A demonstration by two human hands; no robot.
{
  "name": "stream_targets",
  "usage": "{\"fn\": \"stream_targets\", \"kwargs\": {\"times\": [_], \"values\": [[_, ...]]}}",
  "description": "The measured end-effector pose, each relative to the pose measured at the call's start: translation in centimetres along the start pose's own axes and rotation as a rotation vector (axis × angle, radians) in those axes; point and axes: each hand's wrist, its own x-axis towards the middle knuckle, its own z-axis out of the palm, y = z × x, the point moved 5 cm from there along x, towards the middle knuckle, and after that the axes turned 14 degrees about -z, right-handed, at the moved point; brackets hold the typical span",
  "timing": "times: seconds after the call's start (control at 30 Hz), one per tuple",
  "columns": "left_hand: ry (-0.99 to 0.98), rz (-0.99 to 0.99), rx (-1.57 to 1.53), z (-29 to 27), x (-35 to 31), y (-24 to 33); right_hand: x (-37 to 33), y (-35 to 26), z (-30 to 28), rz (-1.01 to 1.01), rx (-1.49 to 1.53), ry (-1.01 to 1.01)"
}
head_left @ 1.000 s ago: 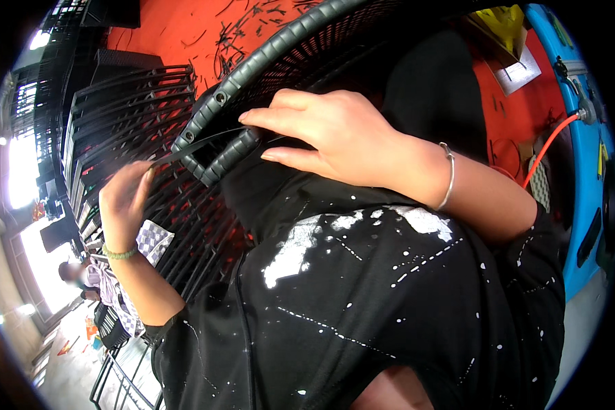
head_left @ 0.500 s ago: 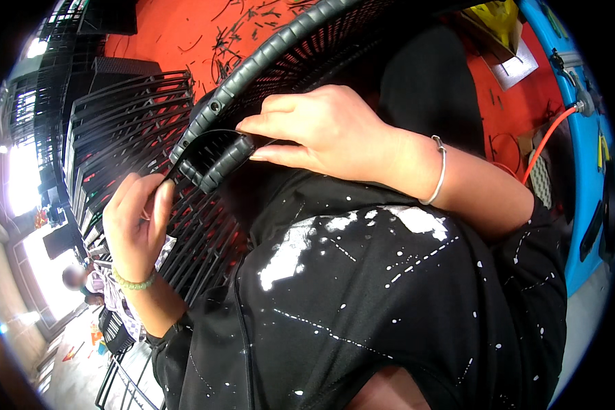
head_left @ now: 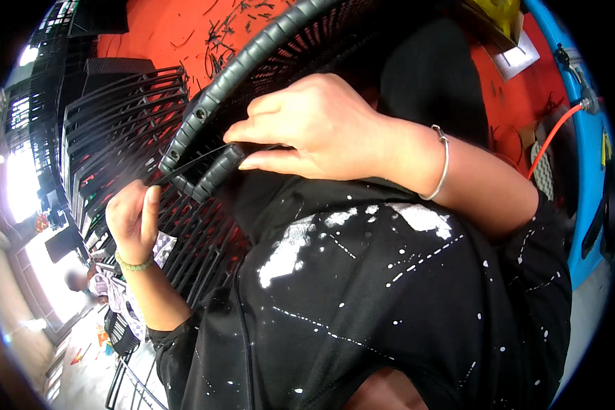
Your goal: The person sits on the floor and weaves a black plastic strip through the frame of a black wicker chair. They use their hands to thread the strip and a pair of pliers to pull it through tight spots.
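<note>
A dark woven wicker piece (head_left: 253, 61) with a thick wrapped rim lies across my lap, and round holes show along the rim. At its near end, a short wrapped bar (head_left: 219, 172) juts out from the corner. My left hand (head_left: 131, 217) is closed, pinching one end of a thin black plastic strip (head_left: 197, 162). The strip runs taut and straight up to the bar's tip. My right hand (head_left: 314, 130) is closed on the strip by that tip, with thumb and fingers on either side; part of the strip is hidden under the fingers.
Stacked black slatted frames (head_left: 123, 123) stand at the left. Black strip scraps (head_left: 229, 31) litter the red floor (head_left: 157, 34). On the right are a blue rack (head_left: 581, 191) with an orange hose (head_left: 553, 137) and a box with yellow plastic (head_left: 495, 20). A blurred person (head_left: 82, 280) sits far left.
The strip has gone from a loose curve to a straight, taut line. My left hand has closed tighter and turned. The right hand has shifted slightly up and left.
</note>
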Motion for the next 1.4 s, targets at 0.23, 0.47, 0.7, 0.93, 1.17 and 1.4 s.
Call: {"fn": "stream_targets", "kwargs": {"times": [0.23,0.47,0.7,0.93,1.17,1.4], "values": [[0.042,-0.072,-0.051,0.1,-0.3,-0.8,-1.8,1.1,-0.3,0.124,0.037,0.078],[-0.024,-0.186,-0.009,-0.2,-1.0,-2.0,-4.0,1.5,-2.6,0.262,0.32,0.047],[-0.007,-0.159,0.002,-0.7,-1.0,-1.4,-3.9,1.6,-2.7,0.238,0.379,0.062],[0.186,0.018,0.253,-2.0,0.8,3.1,-3.0,1.5,-3.0,0.347,0.378,-0.059],[0.097,0.155,0.219,-1.2,2.4,7.0,-1.2,1.0,-1.7,0.381,0.515,0.033],[0.049,0.237,0.214,0.7,4.2,9.0,-0.8,1.7,1.1,0.703,0.94,0.214]]}}
